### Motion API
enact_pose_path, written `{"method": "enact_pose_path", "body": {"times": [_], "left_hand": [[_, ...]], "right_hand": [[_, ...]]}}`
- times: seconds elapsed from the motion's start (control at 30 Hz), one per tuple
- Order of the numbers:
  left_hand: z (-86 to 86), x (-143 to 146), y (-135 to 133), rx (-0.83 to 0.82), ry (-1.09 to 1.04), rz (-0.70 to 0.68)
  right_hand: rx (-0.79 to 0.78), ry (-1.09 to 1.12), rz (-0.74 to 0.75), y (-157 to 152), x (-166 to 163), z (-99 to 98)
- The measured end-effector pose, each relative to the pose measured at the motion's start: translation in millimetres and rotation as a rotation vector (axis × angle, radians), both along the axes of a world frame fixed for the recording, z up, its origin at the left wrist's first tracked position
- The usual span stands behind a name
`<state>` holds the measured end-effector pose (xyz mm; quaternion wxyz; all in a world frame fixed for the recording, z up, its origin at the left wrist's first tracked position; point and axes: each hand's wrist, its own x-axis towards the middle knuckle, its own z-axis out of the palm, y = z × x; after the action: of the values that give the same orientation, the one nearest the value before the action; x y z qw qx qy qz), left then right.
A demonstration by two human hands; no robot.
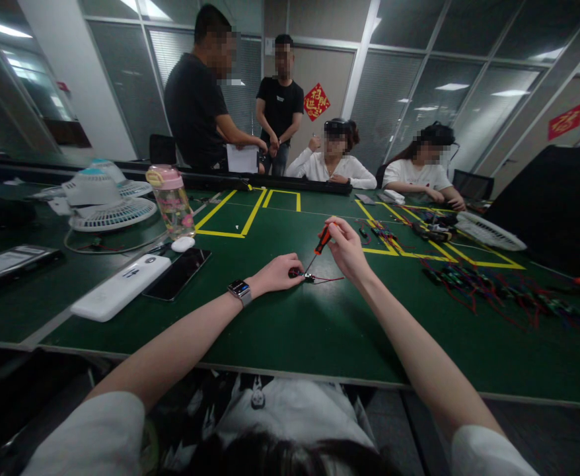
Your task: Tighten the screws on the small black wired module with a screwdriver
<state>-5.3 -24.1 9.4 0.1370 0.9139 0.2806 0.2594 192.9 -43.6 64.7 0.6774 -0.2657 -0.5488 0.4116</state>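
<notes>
My right hand [345, 246] grips a screwdriver [322, 239] with a red and black handle, its shaft slanting down to the left. The tip meets, or comes very close to, a small circuit board [309, 277] on the green table. Red and dark wires run from the board toward the right. With fingers curled, my left hand [281, 272] holds the board's left end against the tabletop. Part of the board is hidden by those fingers. A watch [239, 289] sits on my left wrist.
Wired boards lie in a heap [508, 291] on the right. Yellow tape [244, 225] marks the green table [270, 337]. At left are a phone [178, 274], a white power bank [121, 287], a bottle [171, 201] and fans [111, 205]. Several people are across the table.
</notes>
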Motion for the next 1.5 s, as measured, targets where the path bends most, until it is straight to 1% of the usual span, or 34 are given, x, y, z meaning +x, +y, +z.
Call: {"method": "enact_pose_path", "body": {"times": [0.1, 0.23, 0.33, 0.43, 0.57, 0.7, 0.8, 0.9, 1.03, 1.13, 1.2, 1.4, 1.5], "left_hand": [[-4.1, 0, 6, -0.066, -0.068, -0.008], [-4.7, 0, 9, -0.128, -0.098, -0.009], [-3.3, 0, 8, -0.146, -0.101, -0.012], [-2.5, 0, 8, -0.148, -0.095, -0.005], [-1.8, 0, 7, -0.133, -0.079, -0.005], [-0.9, 0, 7, -0.123, -0.075, -0.003], [-0.7, 0, 6, -0.1, -0.069, -0.009], [-0.8, 0, 4, -0.031, -0.039, -0.015], [-1.1, 0, 1, 0.049, 0.001, -0.01], [-1.7, 1, 0, 0.061, -0.003, -0.007], [-2.1, 1, 0, 0.054, -0.012, -0.008], [-0.1, 1, -1, 0.027, 0.003, -0.005], [1.1, 0, -2, 0.025, 0.003, -0.012]], "right_hand": [[0.02, -0.038, 0.023, 0, 2, 0.1], [0.031, -0.018, 0.075, -1, 2, 1.1], [0.029, -0.008, 0.097, -2, -1, 1.7], [0.046, -0.024, 0.079, -4, -6, 1.7], [0.052, -0.069, 0.044, -4, -8, 2.1], [0.054, -0.106, 0.069, -5, -8, 2.9], [0.046, -0.062, 0.093, -4, -9, 1.9], [0.036, -0.022, 0.094, -4, -11, 0.0], [0.039, -0.048, 0.026, -2, -11, -1.9], [0.065, -0.086, -0.057, -1, -10, -2.1], [0.075, -0.103, -0.078, -2, -10, -1.6], [0.06, -0.066, 0.023, -1, -8, -1.1], [0.047, -0.025, 0.047, -1, -9, -1.4]]}}
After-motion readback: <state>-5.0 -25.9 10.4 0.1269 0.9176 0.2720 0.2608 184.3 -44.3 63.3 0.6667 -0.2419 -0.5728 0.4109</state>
